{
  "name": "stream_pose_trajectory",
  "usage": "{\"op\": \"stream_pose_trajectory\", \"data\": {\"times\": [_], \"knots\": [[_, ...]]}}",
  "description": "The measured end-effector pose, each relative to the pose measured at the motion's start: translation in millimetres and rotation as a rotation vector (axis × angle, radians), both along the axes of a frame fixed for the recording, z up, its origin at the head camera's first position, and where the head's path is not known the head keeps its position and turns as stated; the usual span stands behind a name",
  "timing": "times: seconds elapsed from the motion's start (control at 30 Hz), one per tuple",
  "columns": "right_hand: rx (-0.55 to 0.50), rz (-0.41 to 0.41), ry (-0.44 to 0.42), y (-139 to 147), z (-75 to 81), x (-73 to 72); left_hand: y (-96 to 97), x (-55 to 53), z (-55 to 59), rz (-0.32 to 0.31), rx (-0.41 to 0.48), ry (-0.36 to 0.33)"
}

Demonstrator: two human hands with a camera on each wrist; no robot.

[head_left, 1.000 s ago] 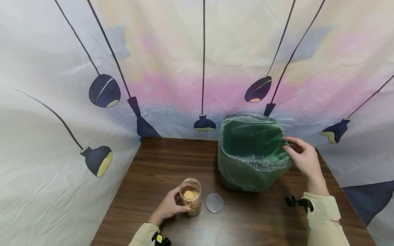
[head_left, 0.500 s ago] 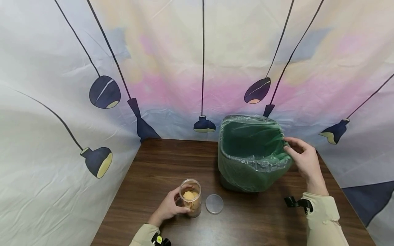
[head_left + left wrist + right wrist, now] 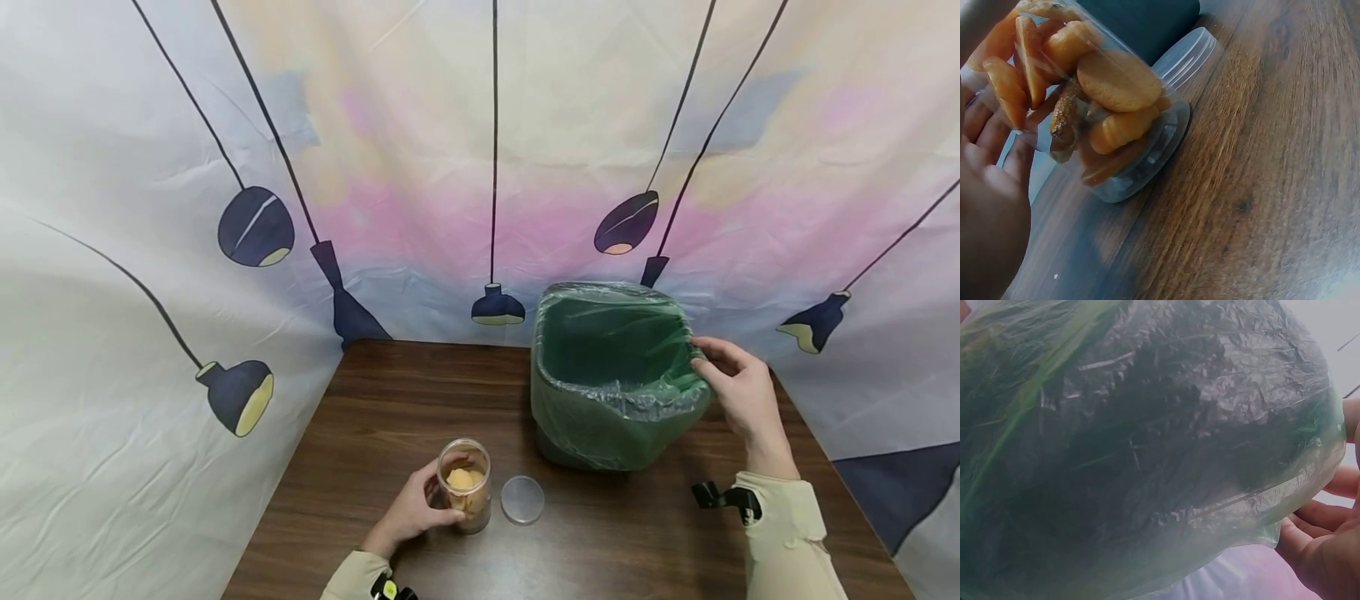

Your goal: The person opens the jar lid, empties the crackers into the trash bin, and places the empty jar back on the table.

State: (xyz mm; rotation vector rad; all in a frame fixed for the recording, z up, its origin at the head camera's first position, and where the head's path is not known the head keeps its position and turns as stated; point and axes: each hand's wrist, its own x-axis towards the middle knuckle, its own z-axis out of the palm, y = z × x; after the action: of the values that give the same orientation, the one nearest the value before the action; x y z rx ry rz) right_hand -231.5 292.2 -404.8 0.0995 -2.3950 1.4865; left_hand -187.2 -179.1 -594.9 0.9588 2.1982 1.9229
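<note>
My left hand [image 3: 411,510] grips a clear plastic jar [image 3: 474,507] standing upright on the wooden table, its mouth uncovered. Golden-brown cookies [image 3: 1119,80] fill much of it, as the left wrist view shows up close. Just right of the jar lies a round clear lid [image 3: 522,500]. Farther back stands a dark trash bin lined with a translucent green trash bag [image 3: 600,425], folded out over the rim. At its right side my right hand [image 3: 742,396] pinches the bag's edge between thumb and fingers. In the right wrist view the bag hides the bin behind it.
The brown wooden table [image 3: 420,392] ends at the back against a hanging cloth [image 3: 420,167] printed with lamps. The same cloth surrounds the table on the left and right. Black wrist camera mounts [image 3: 727,497] sit on both sleeves.
</note>
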Motion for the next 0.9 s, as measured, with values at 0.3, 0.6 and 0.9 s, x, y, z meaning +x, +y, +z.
{"op": "stream_pose_trajectory", "data": {"times": [0.3,0.6,0.9], "knots": [[0.024,-0.009,0.008,0,-0.9,-1.2,4.4,0.7,-7.9,-0.063,0.200,-0.012],[0.052,-0.040,-0.019,2,-3.2,-1.0,10.8,-0.5,-17.0,-0.059,0.282,0.008],[0.035,-0.051,-0.021,0,-1.6,1.2,14.1,0.0,-17.1,-0.043,0.296,0.016]]}}
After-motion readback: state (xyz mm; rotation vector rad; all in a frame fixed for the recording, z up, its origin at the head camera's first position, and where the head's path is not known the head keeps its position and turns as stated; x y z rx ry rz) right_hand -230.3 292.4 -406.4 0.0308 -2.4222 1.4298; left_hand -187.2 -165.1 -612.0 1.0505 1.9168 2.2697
